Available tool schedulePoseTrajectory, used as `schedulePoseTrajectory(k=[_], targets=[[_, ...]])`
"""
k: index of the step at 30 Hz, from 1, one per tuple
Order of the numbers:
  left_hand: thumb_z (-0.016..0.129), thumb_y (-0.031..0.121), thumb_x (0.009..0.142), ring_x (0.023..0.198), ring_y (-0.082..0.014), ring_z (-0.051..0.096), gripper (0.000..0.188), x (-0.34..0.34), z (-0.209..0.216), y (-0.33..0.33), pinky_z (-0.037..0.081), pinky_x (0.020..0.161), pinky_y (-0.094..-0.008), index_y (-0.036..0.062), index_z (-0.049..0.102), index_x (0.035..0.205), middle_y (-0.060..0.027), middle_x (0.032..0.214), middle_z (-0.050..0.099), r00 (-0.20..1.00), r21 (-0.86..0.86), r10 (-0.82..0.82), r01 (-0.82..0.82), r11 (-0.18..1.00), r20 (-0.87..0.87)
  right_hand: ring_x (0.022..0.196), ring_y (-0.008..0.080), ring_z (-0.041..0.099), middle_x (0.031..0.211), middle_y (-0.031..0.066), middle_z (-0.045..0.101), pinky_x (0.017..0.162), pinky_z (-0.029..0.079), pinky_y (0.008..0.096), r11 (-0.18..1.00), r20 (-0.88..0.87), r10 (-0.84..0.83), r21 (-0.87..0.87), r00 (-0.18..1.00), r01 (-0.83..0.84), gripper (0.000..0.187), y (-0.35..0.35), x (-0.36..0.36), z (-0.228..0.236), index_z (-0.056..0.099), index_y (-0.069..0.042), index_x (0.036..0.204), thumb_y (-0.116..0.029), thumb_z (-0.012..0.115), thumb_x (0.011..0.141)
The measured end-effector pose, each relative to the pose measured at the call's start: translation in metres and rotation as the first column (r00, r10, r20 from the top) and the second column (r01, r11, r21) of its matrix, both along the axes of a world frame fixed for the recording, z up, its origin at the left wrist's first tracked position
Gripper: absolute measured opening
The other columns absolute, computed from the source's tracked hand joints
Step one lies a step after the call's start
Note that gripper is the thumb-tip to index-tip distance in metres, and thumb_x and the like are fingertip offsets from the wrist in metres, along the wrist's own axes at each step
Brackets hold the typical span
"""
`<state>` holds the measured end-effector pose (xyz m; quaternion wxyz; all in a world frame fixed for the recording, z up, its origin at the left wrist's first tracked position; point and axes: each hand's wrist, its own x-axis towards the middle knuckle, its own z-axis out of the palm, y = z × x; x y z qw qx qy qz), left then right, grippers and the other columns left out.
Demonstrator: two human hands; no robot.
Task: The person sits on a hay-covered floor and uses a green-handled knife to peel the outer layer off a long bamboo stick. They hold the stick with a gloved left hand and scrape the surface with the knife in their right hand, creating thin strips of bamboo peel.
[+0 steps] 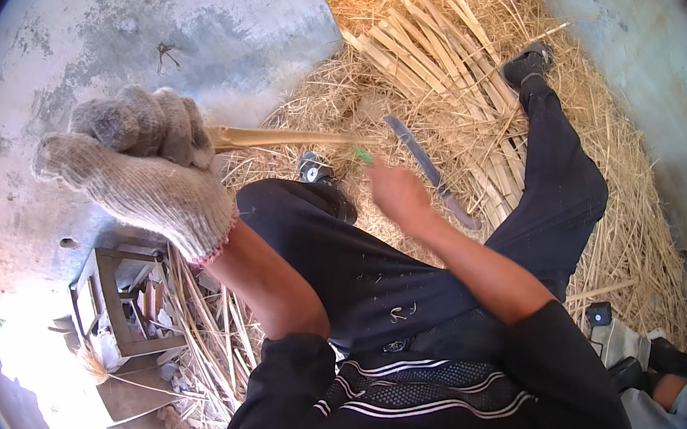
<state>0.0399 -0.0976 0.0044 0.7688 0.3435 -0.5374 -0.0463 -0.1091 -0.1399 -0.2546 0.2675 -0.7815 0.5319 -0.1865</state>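
Observation:
My left hand (144, 164), in a knitted grey-white work glove, is closed around one end of a bamboo strip (284, 139). The strip points to the right, and its thin far end reaches just above my right hand (401, 196). That hand is bare and closed, slightly blurred. A small green piece (363, 156) shows at its fingers, but the rest of whatever it holds is hidden. Beyond my right hand, a long knife (423, 160) with a dark blade and a brownish handle lies on the shavings.
Split bamboo strips (432, 54) lie in a pile ahead, over a thick layer of shavings (619, 205). My legs (555, 163) spread around the work spot. A wooden frame stool (122, 307) stands at lower left beside loose strips (217, 336). Another person's light-clothed leg (654, 407) shows at right.

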Motion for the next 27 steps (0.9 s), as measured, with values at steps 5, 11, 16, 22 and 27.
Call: schedulePoseTrajectory(k=[5, 11, 16, 22, 27], targets=[[0.036, 0.071, 0.092, 0.033, -0.004, 0.022, 0.064, -0.003, 0.003, 0.0, 0.02, 0.026, -0.0222, 0.0206, 0.025, 0.053, 0.0064, 0.044, 0.023, 0.984, 0.004, 0.124, -0.124, 0.992, -0.129, 0.079, 0.0431, 0.064, 0.082, 0.0268, 0.064, 0.073, 0.049, 0.0528, 0.991, 0.028, 0.003, 0.134, 1.0, -0.007, 0.033, -0.018, -0.03, -0.02, 0.048, 0.004, 0.115, -0.024, 0.043, 0.099], [0.032, 0.061, 0.098, 0.031, -0.0031, 0.024, 0.063, 0.002, 0.017, 0.031, 0.025, 0.024, -0.0218, 0.0197, 0.03, 0.05, 0.0054, 0.042, 0.023, 0.957, -0.026, 0.285, -0.287, 0.958, -0.048, 0.067, 0.0439, 0.061, 0.073, 0.0271, 0.061, 0.062, 0.044, 0.0524, 0.985, 0.356, 0.044, 0.139, 0.933, -0.1, 0.027, -0.004, -0.024, 0.051, 0.047, 0.003, 0.105, -0.024, 0.045, 0.1], [0.03, 0.053, 0.1, 0.029, -0.0037, 0.027, 0.057, -0.016, 0.024, 0.041, 0.03, 0.022, -0.0196, 0.0174, 0.035, 0.055, 0.0031, 0.043, 0.03, 0.792, -0.018, 0.576, -0.591, 0.807, -0.202, 0.056, 0.0439, 0.056, 0.058, 0.0234, 0.054, 0.052, 0.039, 0.0501, 0.981, 0.48, 0.144, 0.047, 0.865, -0.19, 0.023, 0.046, -0.021, 0.104, 0.046, -0.001, 0.101, -0.024, 0.05, 0.099], [0.031, 0.041, 0.1, 0.028, -0.0055, 0.033, 0.049, 0.001, 0.025, 0.064, 0.035, 0.024, -0.0168, 0.0161, 0.035, 0.057, 0.0012, 0.046, 0.039, 0.956, -0.06, 0.284, -0.289, 0.955, -0.078, 0.056, 0.0424, 0.059, 0.058, 0.022, 0.055, 0.048, 0.044, 0.0483, 0.976, 0.421, 0.216, -0.11, 0.881, -0.187, 0.023, 0.075, -0.014, 0.118, 0.046, 0.0, 0.099, -0.02, 0.055, 0.096], [0.035, 0.033, 0.098, 0.028, -0.0038, 0.034, 0.046, 0.021, 0.024, 0.089, 0.037, 0.026, -0.0168, 0.0177, 0.035, 0.054, 0.0022, 0.044, 0.037, 0.983, -0.097, 0.147, -0.157, 0.983, -0.106, 0.057, 0.0425, 0.06, 0.06, 0.0218, 0.057, 0.05, 0.046, 0.0492, 0.976, 0.488, 0.215, -0.128, 0.846, -0.174, 0.021, 0.08, -0.017, 0.131, 0.046, 0.001, 0.1, -0.019, 0.054, 0.097]])
